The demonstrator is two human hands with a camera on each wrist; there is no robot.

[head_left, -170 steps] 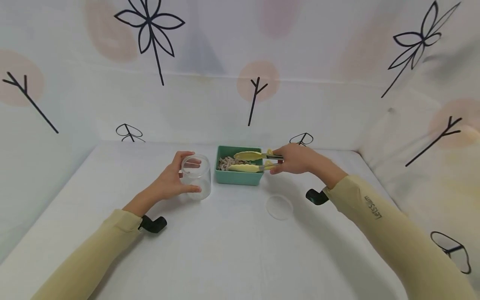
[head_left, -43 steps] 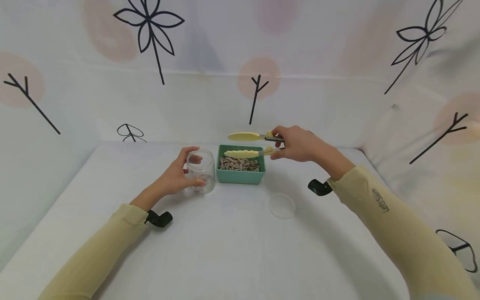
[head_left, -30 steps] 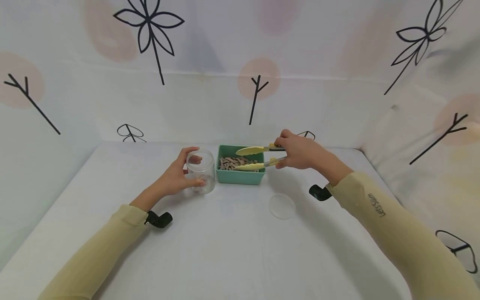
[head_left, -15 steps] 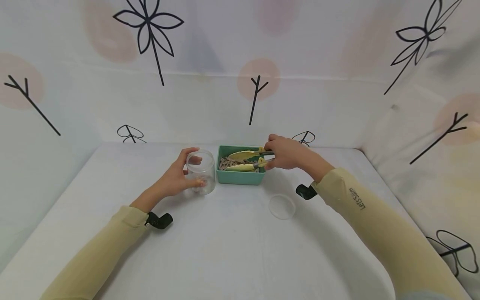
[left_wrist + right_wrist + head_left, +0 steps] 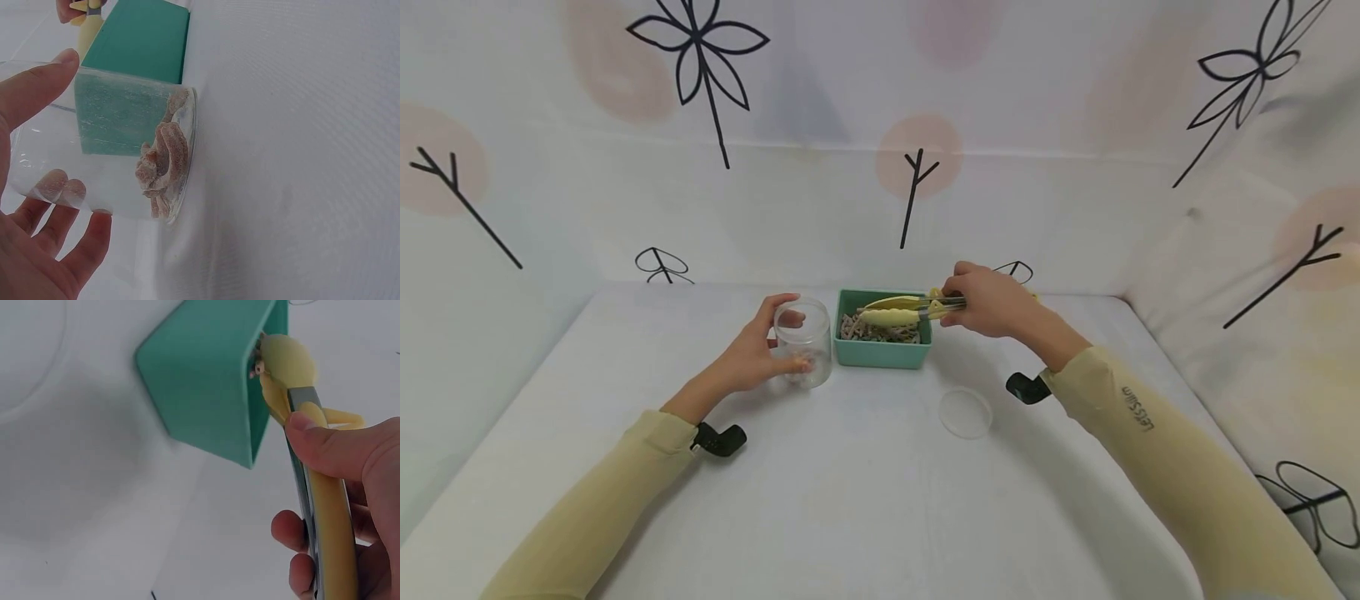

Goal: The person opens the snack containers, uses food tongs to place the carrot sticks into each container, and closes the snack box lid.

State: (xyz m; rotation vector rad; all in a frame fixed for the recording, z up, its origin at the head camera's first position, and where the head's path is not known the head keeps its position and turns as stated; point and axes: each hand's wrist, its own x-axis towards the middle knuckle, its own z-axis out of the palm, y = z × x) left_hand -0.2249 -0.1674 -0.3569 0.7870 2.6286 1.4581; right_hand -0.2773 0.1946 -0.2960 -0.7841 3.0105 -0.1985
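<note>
My left hand (image 5: 747,357) grips a transparent round jar (image 5: 817,350), which stands upright on the table. In the left wrist view, a few powdery brownish strips (image 5: 169,156) lie at the jar's bottom. My right hand (image 5: 992,303) holds yellow-tipped tongs (image 5: 891,317) squeezed nearly together, their tips over the green rectangular box (image 5: 880,357). Inside that box lies a heap of grey-brown strips (image 5: 901,336), partly hidden by the tongs. The right wrist view shows bits of brownish strip (image 5: 257,365) at the tongs' tips, level with the box opening.
A round transparent lid (image 5: 966,414) lies flat on the white table (image 5: 865,500), in front of the box and to its right. The box stands just right of the jar. Behind the table hangs a white cloth (image 5: 820,208) with plant drawings.
The tongs have come down from above the box into the strips, pressed together, and risen slightly. Since the earliest frame, strips have appeared in the jar. My left hand keeps its grip.
</note>
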